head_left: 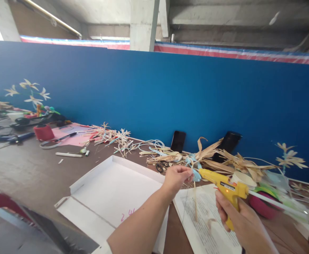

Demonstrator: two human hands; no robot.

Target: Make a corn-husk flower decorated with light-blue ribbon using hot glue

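Observation:
My right hand (pixel 237 211) is wrapped round the grip of a yellow hot glue gun (pixel 224 181). A small orange light glows on its side, and a long whitish glue stick (pixel 278 203) juts from its back. My left hand (pixel 177 178) is closed in a pinch just in front of the nozzle; what its fingertips hold is too small to make out. Beside those fingertips shows a light-blue piece (pixel 196 175). A thin straw-coloured strip (pixel 196 206) hangs below it, over printed paper sheets (pixel 186 204).
Left of the paper lies an open white box (pixel 109 190). Dried husks (pixel 209 155) and two dark phones, one a black phone (pixel 178 141), line the blue partition (pixel 143 95). Husk flowers (pixel 122 137), a red thread cone (pixel 43 132) and a magenta roll (pixel 264 204) are also on the table.

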